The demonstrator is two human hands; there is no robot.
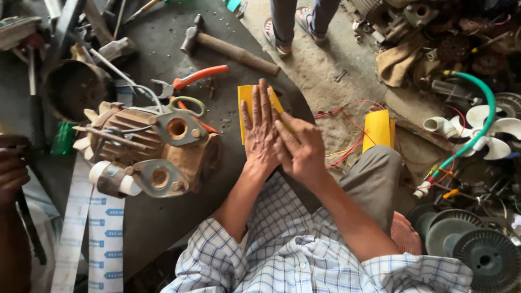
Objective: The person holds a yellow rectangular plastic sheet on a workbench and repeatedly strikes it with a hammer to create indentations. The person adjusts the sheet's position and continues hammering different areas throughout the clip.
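A yellow sheet (pixel 246 96) lies on the dark workbench (pixel 157 222) near its right edge. My left hand (pixel 259 127) lies flat on the sheet with fingers stretched and close together, covering most of it. My right hand (pixel 299 145) rests beside and partly over the left one, its fingers pressing on the sheet's right part. Neither hand grips anything. Left of my hands stands a rusty electric motor (pixel 149 146) with a fan end and two round mounting holes.
Orange-handled pliers (pixel 191 78), scissors (pixel 187 103) and a hammer (pixel 230 50) lie behind the motor. Another person's hand (pixel 12 171) is at the left edge, and someone's feet (pixel 296 24) stand beyond the bench. A yellow roll (pixel 378 129), red wires, a white fan (pixel 485 130) and metal discs clutter the floor.
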